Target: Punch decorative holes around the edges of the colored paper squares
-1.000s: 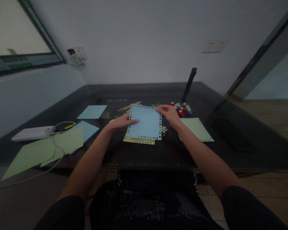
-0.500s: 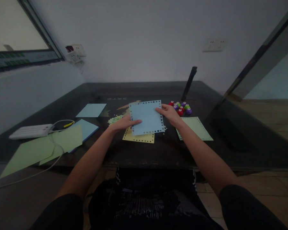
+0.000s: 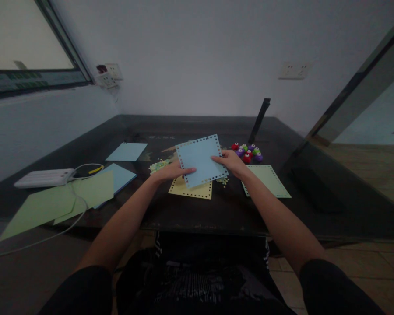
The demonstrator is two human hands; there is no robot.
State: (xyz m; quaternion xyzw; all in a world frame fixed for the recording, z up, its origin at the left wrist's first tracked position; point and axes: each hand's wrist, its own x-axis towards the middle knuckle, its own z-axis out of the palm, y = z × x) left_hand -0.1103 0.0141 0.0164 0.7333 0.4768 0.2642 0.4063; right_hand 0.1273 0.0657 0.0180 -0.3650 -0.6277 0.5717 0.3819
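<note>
A light blue sheet of paper point(image 3: 202, 162), with small holes punched along its edges, is held up between both hands, tilted to one side. My left hand point(image 3: 172, 170) grips its left edge, thumb on top. The right edge is pinched by my right hand point(image 3: 231, 162), thumb on the face and the other fingers partly behind. Below the blue sheet, a yellow punched sheet point(image 3: 193, 191) lies on the dark table, partly covered. Small paper punchings point(image 3: 159, 165) are heaped beside my left hand. Near my right forearm rests a pale green punched sheet point(image 3: 269, 180).
Several red, purple and green craft punches point(image 3: 247, 152) cluster behind my right hand, near an upright black stick point(image 3: 259, 120). On the left lie a blue sheet point(image 3: 127, 152), green sheets point(image 3: 88, 190) and a white power bank point(image 3: 44, 178) with a cable. A dark flat object point(image 3: 315, 190) lies right.
The blue sheet has turned counter-clockwise in my hands, its right side now higher. Both hands still grip it. The view has shifted slightly.
</note>
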